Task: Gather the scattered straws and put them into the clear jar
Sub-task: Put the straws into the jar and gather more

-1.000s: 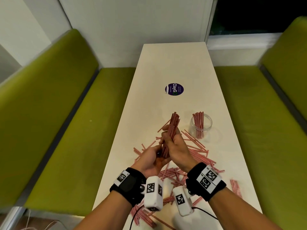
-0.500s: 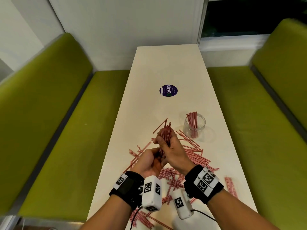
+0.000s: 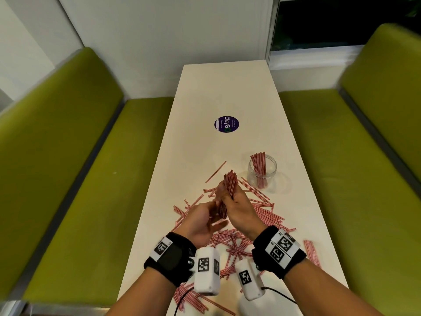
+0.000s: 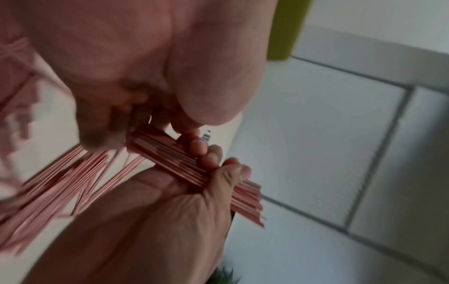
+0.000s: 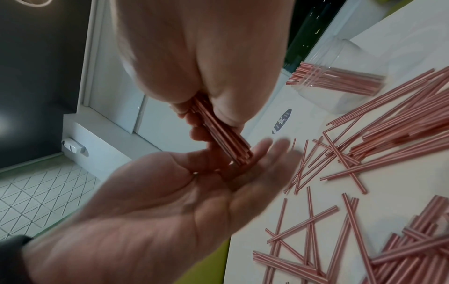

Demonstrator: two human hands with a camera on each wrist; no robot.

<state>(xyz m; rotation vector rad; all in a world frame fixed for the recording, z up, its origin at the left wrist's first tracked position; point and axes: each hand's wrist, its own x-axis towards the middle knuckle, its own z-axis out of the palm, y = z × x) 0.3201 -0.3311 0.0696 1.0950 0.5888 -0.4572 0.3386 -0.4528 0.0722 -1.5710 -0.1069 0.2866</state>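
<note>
My right hand [image 3: 231,198] grips a thick bundle of red-and-white striped straws [image 3: 230,183], upright above the table. My left hand [image 3: 210,216] lies palm up with straight fingers under the bundle's lower end; the right wrist view shows the bundle [image 5: 223,138] standing on the left palm [image 5: 245,173]. The clear jar [image 3: 272,173] stands just right of the bundle with several straws upright in it. Many scattered straws [image 3: 257,208] lie flat on the white table [image 3: 205,99] beneath and around both hands.
A round purple sticker [image 3: 226,124] is on the table beyond the straws. A small group of straws [image 3: 311,252] lies near the right edge. Green benches [image 3: 68,179] run along both long sides. A window sill is at the far right.
The left hand's fingers have opened away from the bundle's lower end and now lie flat beneath it. The right hand keeps its grip, with the bundle slightly lower.
</note>
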